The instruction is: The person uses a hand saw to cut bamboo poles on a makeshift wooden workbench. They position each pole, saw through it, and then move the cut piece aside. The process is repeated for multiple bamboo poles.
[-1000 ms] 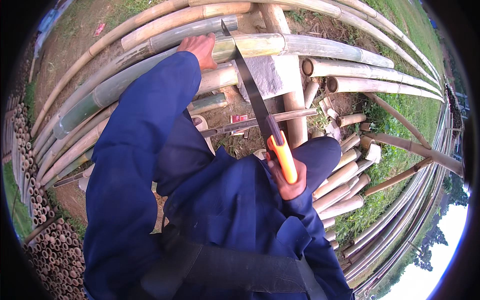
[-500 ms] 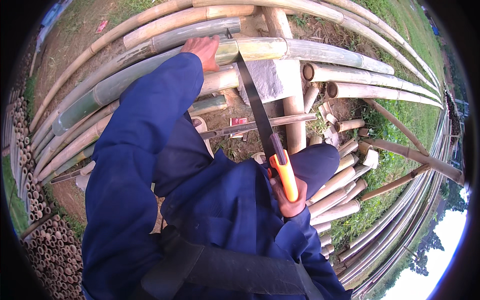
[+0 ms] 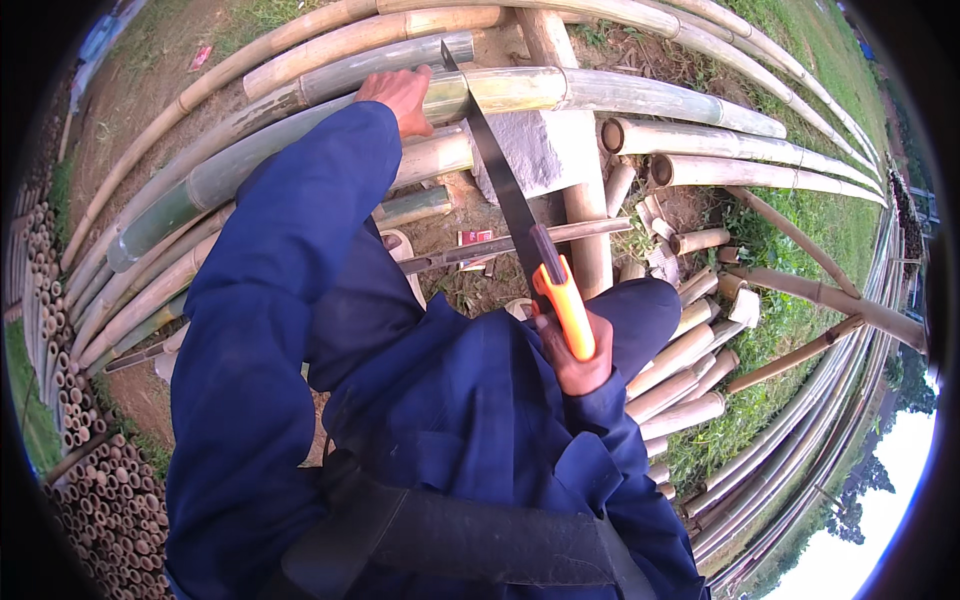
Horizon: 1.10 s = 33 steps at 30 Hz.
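Head view: the right hand [image 3: 582, 371] grips a saw [image 3: 517, 208] across the bamboo pole [image 3: 515, 89] over a log [image 3: 585, 205], while the left hand [image 3: 403, 98] clasps the pole near the blade [image 3: 492, 150], presumably steadying it.

Forward again goes the right hand [image 3: 584, 374], shoving the saw [image 3: 506, 187] out from the body after that pull-back; now more blade [image 3: 448, 58] juts past the bamboo pole [image 3: 520, 90].

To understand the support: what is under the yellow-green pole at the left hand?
A pale block and a crosswise log show partly beneath the pole; whether they touch it is covered.
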### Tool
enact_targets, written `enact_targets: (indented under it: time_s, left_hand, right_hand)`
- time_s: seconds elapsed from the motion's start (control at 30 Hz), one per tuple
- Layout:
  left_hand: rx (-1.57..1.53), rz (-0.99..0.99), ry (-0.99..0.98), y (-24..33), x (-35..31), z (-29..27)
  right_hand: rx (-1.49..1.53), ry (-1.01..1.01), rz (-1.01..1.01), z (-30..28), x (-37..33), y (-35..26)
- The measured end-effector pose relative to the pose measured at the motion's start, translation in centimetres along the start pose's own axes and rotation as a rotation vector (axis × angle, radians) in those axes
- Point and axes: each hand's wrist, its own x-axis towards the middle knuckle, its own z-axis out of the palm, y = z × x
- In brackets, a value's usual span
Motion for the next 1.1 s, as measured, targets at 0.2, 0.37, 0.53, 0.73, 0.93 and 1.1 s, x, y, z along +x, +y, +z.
enact_targets:
  time_s: [0.2, 0.37, 0.53, 0.73, 0.93, 1.1]
  left_hand:
    - [0.001, 0.016, -0.011, 0.0, -0.1, 0.1]
    - [-0.015, -0.041, -0.012, 0.3, 0.5, -0.1]
    - [0.024, -0.011, -0.003, 0.4, -0.2, 0.5]
    - [0.031, 0.014, 0.038, 0.0, -0.1, 1.1]
    - [0.028, 0.060, 0.035, 0.2, -0.1, 0.0]
    - [0.044, 0.021, 0.019, 0.2, -0.1, 0.4]
  right_hand:
    - [-0.016, 0.022, -0.080, 0.9, -0.2, 1.5]
    - [-0.060, 0.002, -0.026, -0.8, -3.9, -1.0]
    - [-0.088, 0.013, -0.032, 1.7, 3.7, 0.6]
    - [0.020, 0.088, -0.073, -0.5, -3.8, 0.5]
    - [-0.128, 0.015, -0.063, 2.2, 4.4, -0.1]
    - [-0.045, 0.014, 0.005, -1.1, -3.0, -1.0]
